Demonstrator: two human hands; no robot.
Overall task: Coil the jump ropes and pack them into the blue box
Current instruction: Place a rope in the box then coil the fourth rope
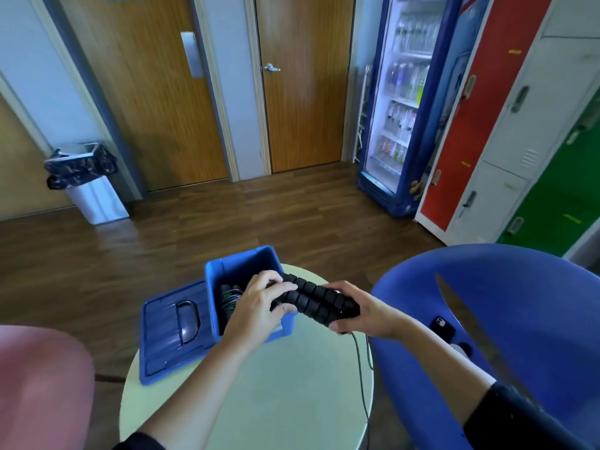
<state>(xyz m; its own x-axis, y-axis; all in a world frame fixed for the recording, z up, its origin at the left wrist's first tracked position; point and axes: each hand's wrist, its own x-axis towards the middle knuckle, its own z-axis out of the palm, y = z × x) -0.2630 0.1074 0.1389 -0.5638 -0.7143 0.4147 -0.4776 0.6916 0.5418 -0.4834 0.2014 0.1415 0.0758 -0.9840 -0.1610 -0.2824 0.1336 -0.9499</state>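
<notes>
Jump rope handles (316, 298): two black foam grips, ribbed in thick rings. They lie side by side as a pair, running from upper left to lower right.
Handle position: in the air over the right rim of the blue box (242, 259) and the table beyond it, between both hands.
Left hand (259, 306): fingers curled over the far ends of the handles, thumb pressed against their near side. Clamped on them.
Right hand (360, 315): wrapped round the near ends, fingers closed underneath. Also clamped on them.
Cord (360, 368): thin and dark, dropping out from under the right hand. It crosses the table's right edge and hangs down past it. Lower end too thin to follow.
Blue box: plastic, open-topped, on the far part of the round table (285, 401).
Box contents: bundled ropes (230, 298) with dark handles upright against the left wall and a tangle of cord, one bit green. Count cannot be told.
Lid (162, 332): blue, with a dark recessed handle. It lies flat on the table just left of the box, overhanging the table edge.
Table: pale green-white top.
Blue chair (519, 303): to the right, with a black phone (442, 328) on its seat.
Pink chair (42, 384): lower left, blurred.
Background: lit drinks fridge (402, 102), red, white and green lockers (506, 125), wooden doors (302, 92), white waste bin (94, 193) with a dark liner.
</notes>
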